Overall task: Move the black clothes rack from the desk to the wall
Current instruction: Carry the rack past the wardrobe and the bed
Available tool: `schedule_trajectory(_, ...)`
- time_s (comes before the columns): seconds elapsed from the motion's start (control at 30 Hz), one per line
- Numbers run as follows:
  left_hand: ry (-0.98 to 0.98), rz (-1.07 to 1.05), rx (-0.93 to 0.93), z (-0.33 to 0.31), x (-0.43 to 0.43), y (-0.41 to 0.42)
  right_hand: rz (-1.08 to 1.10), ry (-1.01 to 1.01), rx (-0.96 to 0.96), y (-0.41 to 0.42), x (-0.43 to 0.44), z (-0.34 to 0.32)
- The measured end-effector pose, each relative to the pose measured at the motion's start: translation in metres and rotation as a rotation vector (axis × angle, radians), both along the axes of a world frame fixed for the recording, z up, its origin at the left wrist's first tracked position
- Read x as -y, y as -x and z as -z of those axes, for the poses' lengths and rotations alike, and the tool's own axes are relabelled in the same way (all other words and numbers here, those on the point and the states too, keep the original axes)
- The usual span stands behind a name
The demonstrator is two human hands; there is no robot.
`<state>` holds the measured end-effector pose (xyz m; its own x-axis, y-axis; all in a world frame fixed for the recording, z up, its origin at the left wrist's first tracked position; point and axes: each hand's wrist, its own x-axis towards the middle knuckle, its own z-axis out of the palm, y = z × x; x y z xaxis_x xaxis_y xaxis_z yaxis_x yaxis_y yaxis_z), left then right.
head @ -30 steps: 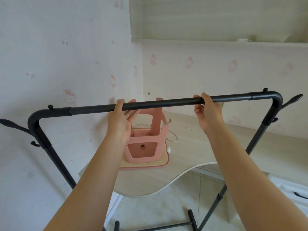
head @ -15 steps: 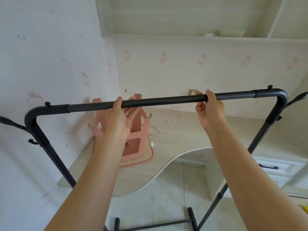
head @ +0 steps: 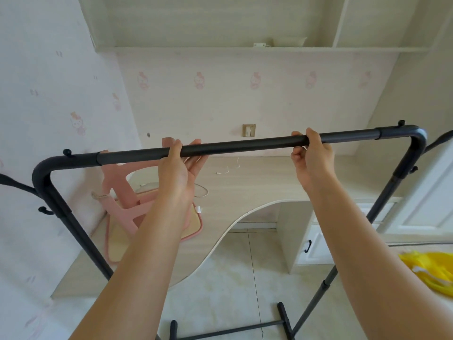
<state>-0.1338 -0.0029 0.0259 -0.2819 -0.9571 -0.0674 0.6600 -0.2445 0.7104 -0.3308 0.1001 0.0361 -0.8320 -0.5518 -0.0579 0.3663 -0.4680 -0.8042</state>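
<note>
My left hand (head: 179,173) is under and around the top bar of the rack (head: 245,144), thumb over the near side, fingers (head: 197,155) half spread behind it, so more a cradle than a fist. My right hand (head: 312,160) is wrapped over the bar farther along, fingers curled down in front, a firmer grip. I hold them apart, either side of the bar's middle, I think so the frame stays level and does not swing as I carry it.

Beyond my hands lies the desk (head: 257,182), its curved edge just under my forearms; the rack stands in front of it, over the floor, not on it. Its feet (head: 282,317) show below my arms; I cannot tell if they touch the tiles. Past my left hand a pink stool (head: 122,200) lies upside down on the desk, with a thin white cable (head: 230,168) between my hands, farther back. The wall (head: 49,99) runs close along my left, near the rack's left post. At my right elbow is something yellow (head: 431,268).
</note>
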Motion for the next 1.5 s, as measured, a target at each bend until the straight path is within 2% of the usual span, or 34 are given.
schedule_trajectory(0.5, 0.002, 0.072, -0.040, -0.013, -0.063, 0.067, 0.123, 0.034, -0.015, 0.049, -0.081, -0.005)
schedule_trajectory(0.9, 0.030, 0.234, 0.019, -0.006, -0.124, 0.143, 0.276, 0.027, 0.003, 0.109, -0.167, -0.004)
schedule_trajectory(1.23, 0.019, 0.330, -0.003, -0.005, -0.172, 0.194, 0.367, 0.031, -0.033, 0.140, -0.236, -0.007)
schedule_trajectory(1.5, -0.008, 0.487, -0.033, -0.007, -0.222, 0.240, 0.478, 0.056, -0.052, 0.164, -0.307, -0.005)
